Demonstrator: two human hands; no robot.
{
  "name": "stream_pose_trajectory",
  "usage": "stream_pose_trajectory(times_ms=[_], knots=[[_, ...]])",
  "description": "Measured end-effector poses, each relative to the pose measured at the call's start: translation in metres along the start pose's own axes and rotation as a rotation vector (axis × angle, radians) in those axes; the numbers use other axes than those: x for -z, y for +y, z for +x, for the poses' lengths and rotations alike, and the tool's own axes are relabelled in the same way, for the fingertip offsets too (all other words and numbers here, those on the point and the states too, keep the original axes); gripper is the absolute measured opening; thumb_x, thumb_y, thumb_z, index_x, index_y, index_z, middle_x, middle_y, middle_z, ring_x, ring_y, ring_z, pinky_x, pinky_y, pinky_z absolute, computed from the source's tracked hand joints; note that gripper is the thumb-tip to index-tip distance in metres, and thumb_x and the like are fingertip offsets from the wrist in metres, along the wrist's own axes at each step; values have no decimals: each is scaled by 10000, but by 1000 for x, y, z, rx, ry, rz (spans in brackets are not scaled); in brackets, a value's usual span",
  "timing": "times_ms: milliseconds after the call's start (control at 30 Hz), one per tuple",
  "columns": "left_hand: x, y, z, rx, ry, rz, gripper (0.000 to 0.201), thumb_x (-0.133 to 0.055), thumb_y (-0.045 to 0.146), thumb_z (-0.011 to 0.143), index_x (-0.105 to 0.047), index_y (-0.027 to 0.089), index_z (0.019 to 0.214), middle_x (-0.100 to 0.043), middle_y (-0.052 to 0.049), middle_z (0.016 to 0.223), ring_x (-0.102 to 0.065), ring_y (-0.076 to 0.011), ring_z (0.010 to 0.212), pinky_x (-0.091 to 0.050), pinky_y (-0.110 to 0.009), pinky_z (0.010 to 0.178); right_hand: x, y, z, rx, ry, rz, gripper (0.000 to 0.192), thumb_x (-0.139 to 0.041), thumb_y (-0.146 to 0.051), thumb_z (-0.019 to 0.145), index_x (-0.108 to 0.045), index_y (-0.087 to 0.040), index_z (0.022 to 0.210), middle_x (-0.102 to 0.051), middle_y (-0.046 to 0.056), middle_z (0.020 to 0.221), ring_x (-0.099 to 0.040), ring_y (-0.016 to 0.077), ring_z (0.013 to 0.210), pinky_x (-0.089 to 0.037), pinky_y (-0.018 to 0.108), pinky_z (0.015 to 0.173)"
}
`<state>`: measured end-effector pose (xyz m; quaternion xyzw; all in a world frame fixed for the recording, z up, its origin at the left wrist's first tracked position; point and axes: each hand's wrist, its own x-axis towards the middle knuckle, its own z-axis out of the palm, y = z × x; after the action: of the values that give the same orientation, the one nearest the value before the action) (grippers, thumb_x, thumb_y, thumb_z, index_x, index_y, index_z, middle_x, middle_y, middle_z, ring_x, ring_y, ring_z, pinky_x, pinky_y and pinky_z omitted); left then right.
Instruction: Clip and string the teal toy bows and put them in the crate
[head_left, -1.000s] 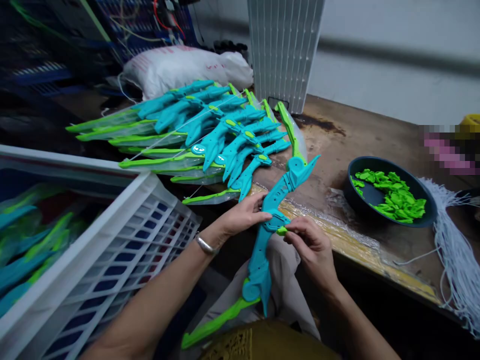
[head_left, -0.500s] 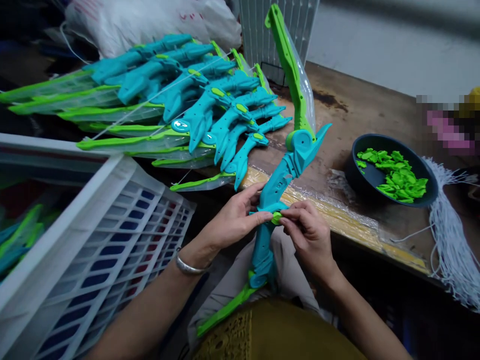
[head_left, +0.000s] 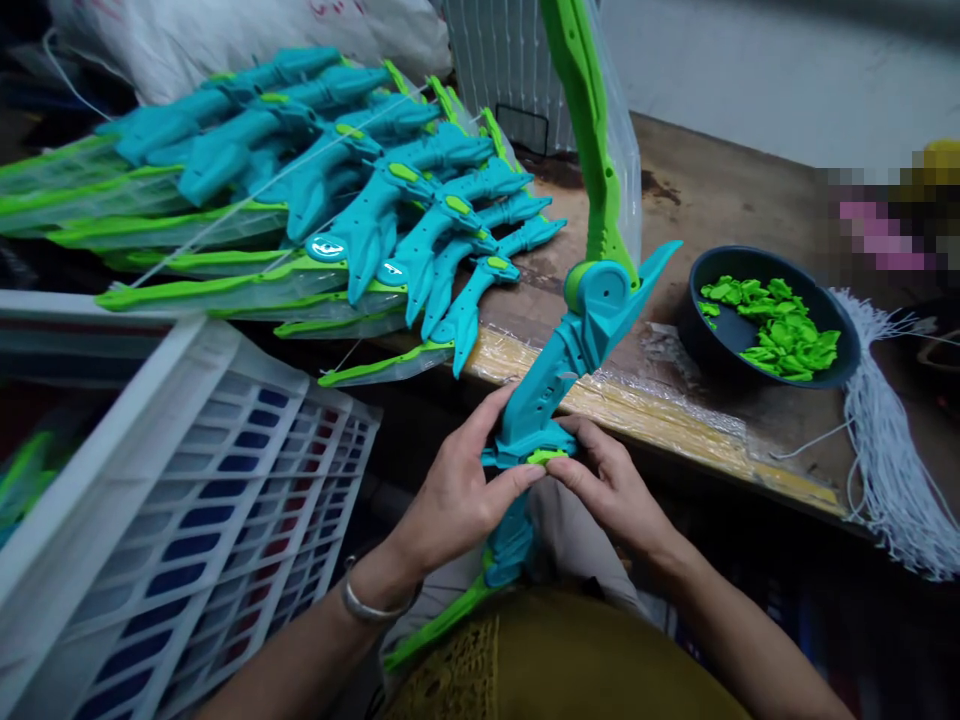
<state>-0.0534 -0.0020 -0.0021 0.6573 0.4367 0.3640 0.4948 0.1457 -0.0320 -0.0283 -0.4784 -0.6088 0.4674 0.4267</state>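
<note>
A teal and green plastic toy bow (head_left: 551, 375) stands upright before me, its lower green limb (head_left: 439, 625) reaching down over my lap. My left hand (head_left: 469, 485) wraps around the bow's middle from the left, thumb on the front. From the other side my right hand (head_left: 619, 485) grips the same spot, fingers behind and thumb forward. Both thumbs meet at a small green plastic piece (head_left: 546, 456), which lies against the teal grip. The thumbs partly cover its lower edge, and I cannot tell whether it is fully seated.
Several similar toy bows (head_left: 337, 170) lie piled on the wooden table (head_left: 652, 220) at left. A dark round bowl (head_left: 694, 335) of green pieces (head_left: 787, 335) stands at right, beside a bundle of white strings (head_left: 892, 450). A white plastic crate (head_left: 172, 370) is at lower left.
My right hand has gone from pinching the green piece at its edge to gripping the bow with its thumb on the piece. The bow appears larger and closer, and the view has shifted.
</note>
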Motion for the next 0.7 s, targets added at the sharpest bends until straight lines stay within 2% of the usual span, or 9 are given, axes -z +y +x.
stream_pose_trajectory(times_ms=[67,167,333,467,533,700], knots=[[-2,0,-2,2,-1,-19,635,-776,306,874,-556,159,1452,-729,-110,1329,-704,-289,1188,-551,-406,1071,-6,3,-4,16,46,5,240,-657,-386,1001,-647,-190,1138,-691,42,1049,-650,186,944,-514,302,844],[-4,-1,-4,6,9,-61,567,-769,281,877,-593,184,1408,-754,-76,1284,-730,-257,1124,-588,-339,987,-7,8,-5,22,36,-34,280,-677,-443,981,-658,-181,1079,-691,43,988,-634,178,861,-510,295,782],[1,-8,-2,41,25,-67,604,-812,297,842,-604,188,1398,-748,-78,1313,-718,-265,1175,-569,-328,1026,-5,8,1,1,19,-108,373,-683,-527,963,-687,-171,1076,-718,58,975,-650,194,862,-519,312,792],[4,-27,4,192,40,-259,600,-907,340,758,-653,208,1286,-797,-41,1130,-764,-205,964,-609,-238,831,-8,7,2,-3,112,-169,405,-691,-557,955,-702,-166,1059,-720,62,957,-652,198,861,-505,311,789],[-1,-34,5,304,73,-407,628,-963,352,680,-670,204,1216,-809,-21,1003,-763,-179,853,-604,-206,742,-8,8,1,5,107,-160,415,-689,-568,955,-702,-166,1056,-726,68,995,-655,196,881,-507,308,806],[-24,-29,1,492,156,-659,612,-1024,435,539,-717,171,999,-801,-18,845,-752,-175,783,-620,-223,748,-5,18,0,-13,104,-97,438,-716,-592,932,-709,-159,994,-727,46,934,-630,163,799,-501,268,743]])
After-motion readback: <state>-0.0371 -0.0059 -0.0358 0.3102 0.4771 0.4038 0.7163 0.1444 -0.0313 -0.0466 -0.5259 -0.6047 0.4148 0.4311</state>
